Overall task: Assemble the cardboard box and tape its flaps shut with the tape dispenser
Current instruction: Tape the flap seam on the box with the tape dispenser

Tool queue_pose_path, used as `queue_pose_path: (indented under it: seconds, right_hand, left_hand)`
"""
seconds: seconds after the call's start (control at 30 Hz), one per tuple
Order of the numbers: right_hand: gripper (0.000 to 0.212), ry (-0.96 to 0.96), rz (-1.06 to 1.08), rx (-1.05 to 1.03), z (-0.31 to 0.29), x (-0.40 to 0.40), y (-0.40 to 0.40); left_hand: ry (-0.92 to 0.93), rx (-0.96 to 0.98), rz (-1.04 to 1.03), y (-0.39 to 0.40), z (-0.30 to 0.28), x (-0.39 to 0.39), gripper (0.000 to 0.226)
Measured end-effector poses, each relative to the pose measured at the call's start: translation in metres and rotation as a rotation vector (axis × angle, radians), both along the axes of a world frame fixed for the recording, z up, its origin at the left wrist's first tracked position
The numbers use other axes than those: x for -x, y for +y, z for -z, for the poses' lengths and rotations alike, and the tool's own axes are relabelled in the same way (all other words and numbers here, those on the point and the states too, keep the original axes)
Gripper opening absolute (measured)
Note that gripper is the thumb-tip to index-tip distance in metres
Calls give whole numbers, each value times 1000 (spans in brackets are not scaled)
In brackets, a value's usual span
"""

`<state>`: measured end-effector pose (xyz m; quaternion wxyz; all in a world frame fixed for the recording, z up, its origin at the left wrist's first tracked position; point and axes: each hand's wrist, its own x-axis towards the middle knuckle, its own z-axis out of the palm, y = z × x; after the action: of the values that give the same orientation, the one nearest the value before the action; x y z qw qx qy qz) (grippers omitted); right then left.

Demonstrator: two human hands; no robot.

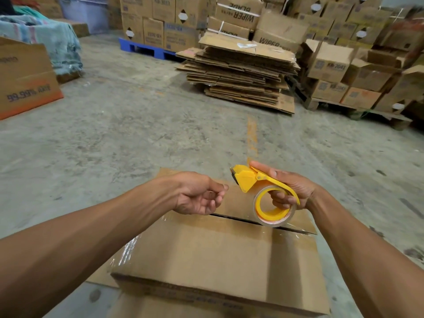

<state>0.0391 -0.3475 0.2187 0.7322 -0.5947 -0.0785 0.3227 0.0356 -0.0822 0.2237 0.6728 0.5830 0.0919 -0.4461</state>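
over the cardboard box (220,260), right hand (289,189) grips tape dispenser (259,193); left hand (197,195) loose, empty.

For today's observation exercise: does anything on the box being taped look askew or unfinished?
Yes. The cardboard box has a dark open seam between its top flaps, gaping on the right beneath the yellow tape dispenser held in the right hand. Clear tape on the left edge looks wrinkled.
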Motion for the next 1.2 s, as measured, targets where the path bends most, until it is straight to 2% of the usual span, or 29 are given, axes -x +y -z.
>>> queue_pose_path:
  seconds: [0.3,0.47,0.8,0.97,1.03,1.13,1.2]
  right_hand:
    - [65,65,-84,174,-6,6,-4]
    - [66,55,-102,237,-12,6,3]
    - [66,68,-131,260,-10,4,11]
    - [66,49,-138,296,-11,3,15]
    - [70,40,-156,316,-14,5,15]
    - [89,19,-162,385,-21,7,6]
    - [88,19,-183,417,-22,8,4]
  left_hand:
    - [-31,-44,140,25,10,-7,22]
    - [-43,-123,196,32,8,-7,15]
    - [-58,-59,27,18,32,1,12]
    - [-92,-118,15,21,35,-5,15]
    - [-128,-169,6,35,32,-14,18]
    - [-112,-200,7,64,34,-24,20]
    - [-72,-195,33,74,39,-24,19]
